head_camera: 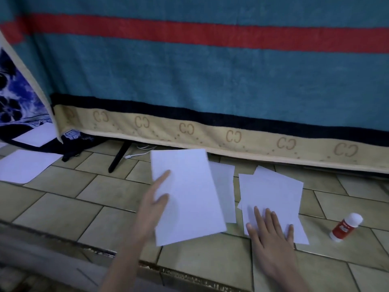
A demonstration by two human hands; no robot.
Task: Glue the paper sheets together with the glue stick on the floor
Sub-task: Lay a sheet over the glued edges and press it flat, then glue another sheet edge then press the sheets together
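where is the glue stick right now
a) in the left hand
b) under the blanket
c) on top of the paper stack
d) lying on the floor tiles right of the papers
d, the capped glue stick lies untouched on the floor tiles, right of the paper stack that the right hand presses flat.

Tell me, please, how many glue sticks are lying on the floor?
1. The glue stick lies on the tiles at far right, right of the paper pile under the right hand. Papers could hide others.

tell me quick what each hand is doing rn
Left hand: holds a sheet.
Right hand: open, flat on the stack.
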